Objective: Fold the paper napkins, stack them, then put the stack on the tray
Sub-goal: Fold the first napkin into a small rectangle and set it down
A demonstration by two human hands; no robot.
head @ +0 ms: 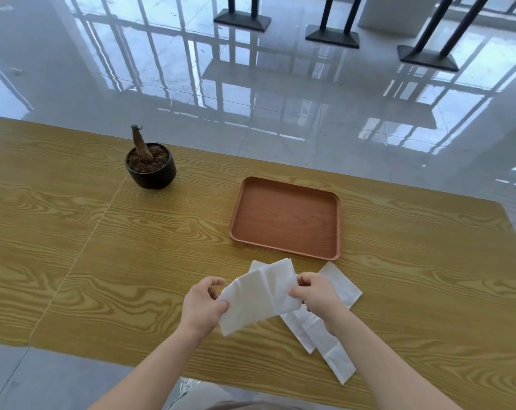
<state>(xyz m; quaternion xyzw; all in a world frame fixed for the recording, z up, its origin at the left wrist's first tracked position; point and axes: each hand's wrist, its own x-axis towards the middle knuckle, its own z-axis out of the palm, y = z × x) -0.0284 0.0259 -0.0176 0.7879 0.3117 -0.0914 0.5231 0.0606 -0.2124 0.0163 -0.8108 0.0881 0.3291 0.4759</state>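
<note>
- Glossy tiled floor [251, 99]; far beyond the grip, past the table's far edge; three dark stand bases [332, 37] on it.
- Wooden table [73, 232], yellow grain; spreads under the grip and out to both sides.
- Brown tray [286, 217]; flat on the table, just beyond the grip and a little to its right; nothing in it.
- Held napkin [259, 297]; white, one crease down its middle; stretched between both hands, lifted off the table, left end lower; not on the tray.
- Loose napkins [330, 341]; white, folded narrow; on the table under the grip and to its right, overlapping; partly hidden by the held sheet and the right wrist; count unclear.
- Black pot [151, 170]; well left of the grip and beyond it; soil and a bare brown stem [140, 140].
- Left hand [202, 303]; thumb and curled fingers pinch the held napkin's left edge.
- Right hand [316, 294]; fingers curled, pinching the right edge.
</note>
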